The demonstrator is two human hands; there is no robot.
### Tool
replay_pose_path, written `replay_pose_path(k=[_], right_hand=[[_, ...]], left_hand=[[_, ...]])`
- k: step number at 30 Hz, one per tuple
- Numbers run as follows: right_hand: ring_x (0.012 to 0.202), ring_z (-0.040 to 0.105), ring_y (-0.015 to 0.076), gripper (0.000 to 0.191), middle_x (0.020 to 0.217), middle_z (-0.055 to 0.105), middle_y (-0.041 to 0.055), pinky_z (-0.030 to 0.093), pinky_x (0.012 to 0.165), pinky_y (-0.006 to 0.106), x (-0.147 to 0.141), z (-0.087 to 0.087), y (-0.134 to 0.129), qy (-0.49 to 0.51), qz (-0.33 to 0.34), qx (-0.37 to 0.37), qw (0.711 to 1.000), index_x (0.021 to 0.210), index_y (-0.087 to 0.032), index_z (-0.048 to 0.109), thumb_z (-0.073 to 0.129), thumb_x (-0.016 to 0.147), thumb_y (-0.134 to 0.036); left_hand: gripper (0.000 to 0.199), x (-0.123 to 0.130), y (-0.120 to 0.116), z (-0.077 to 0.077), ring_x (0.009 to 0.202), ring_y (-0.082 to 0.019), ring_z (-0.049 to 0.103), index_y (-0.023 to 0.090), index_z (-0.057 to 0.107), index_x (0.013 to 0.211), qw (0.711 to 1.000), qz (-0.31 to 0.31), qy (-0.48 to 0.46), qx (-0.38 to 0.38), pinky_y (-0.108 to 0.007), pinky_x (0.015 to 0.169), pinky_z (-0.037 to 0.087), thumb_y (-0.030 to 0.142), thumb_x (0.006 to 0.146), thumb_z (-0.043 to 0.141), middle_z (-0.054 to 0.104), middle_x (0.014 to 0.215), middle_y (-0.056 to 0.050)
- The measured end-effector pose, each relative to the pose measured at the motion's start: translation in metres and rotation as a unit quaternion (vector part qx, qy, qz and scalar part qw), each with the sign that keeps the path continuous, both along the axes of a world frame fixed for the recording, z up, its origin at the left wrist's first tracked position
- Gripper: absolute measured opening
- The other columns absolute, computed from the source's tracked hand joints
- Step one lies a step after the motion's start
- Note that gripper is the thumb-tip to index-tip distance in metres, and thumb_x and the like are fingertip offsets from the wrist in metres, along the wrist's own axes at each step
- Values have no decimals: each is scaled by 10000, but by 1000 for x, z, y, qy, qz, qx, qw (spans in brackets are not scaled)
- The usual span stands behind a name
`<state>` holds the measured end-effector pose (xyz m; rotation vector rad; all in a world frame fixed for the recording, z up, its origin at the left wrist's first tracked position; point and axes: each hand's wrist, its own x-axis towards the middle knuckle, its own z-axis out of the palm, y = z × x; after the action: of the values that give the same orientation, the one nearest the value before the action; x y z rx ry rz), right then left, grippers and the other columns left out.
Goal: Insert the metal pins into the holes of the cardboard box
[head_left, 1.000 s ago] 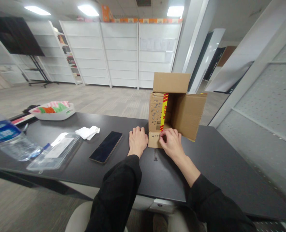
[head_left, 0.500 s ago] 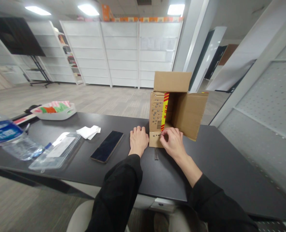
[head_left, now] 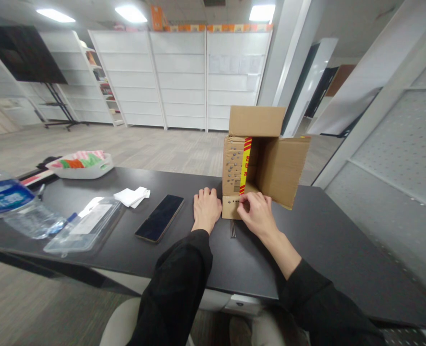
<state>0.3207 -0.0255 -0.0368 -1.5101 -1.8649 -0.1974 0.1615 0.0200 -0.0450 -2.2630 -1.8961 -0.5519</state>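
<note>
An open cardboard box (head_left: 233, 166) with red-and-yellow tape (head_left: 245, 166) stands on the dark table, its flaps spread. Small holes and grey spots mark its front left panel and lower flap. My left hand (head_left: 207, 209) lies flat on the table against the box's left side, holding nothing. At the lower flap (head_left: 230, 209), my right hand (head_left: 258, 211) is closed in a pinch; whatever is between the fingertips is too small to make out. A few thin metal nails or screws (head_left: 233, 228) lie on the table just in front of the box.
Left of my left hand lies a black phone (head_left: 160, 218), then white tissue (head_left: 132, 196) and a clear plastic case (head_left: 85, 226). A water bottle (head_left: 18, 202) lies at the far left, near a white basket (head_left: 86, 172) with colourful cloth. A grey perforated panel (head_left: 400, 158) stands on the right.
My right hand has shifted very slightly at the lower flap, still pinched. My left hand and the box stay in place.
</note>
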Motion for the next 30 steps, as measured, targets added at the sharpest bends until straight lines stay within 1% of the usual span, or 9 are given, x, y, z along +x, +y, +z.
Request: replay_pose_path(k=[5,11,20,30], right_hand=[[900,573,230,37,867,695,37,309,836,367,-1,1,-1,-14,1,-3,1000,829,-215,557,521,820,-213],[919,579,241,90,892,708,46,313,843,372,-1,1,-2,-29,-1,-4,1000,877,-218,584,515,819,-209],[916,571,249,86,879,697,49,305,852,386,-1,1,-2,-24,10,-16,1000,879,-219,586,518,833,-194],[892,580,234,91,861,698,45,311,843,373,1,2,-1,5,12,13,1000,860,-213,604,514,863,-223]], left_hand=[[233,1,0,0,1084,-264,526,181,614,1056,1000,5,1,-11,-395,905,401,218,926,424,615,1109,-120],[230,0,1,-1,1076,-267,526,184,613,1051,1000,4,5,-2,-396,898,404,222,926,425,618,1100,-119],[234,0,1,-3,1077,-269,520,181,613,1058,1000,2,4,0,-400,896,401,223,923,425,613,1104,-122],[233,0,2,-2,1053,-275,524,169,612,1042,1000,-3,-1,3,-406,876,401,219,922,418,608,1081,-123]])
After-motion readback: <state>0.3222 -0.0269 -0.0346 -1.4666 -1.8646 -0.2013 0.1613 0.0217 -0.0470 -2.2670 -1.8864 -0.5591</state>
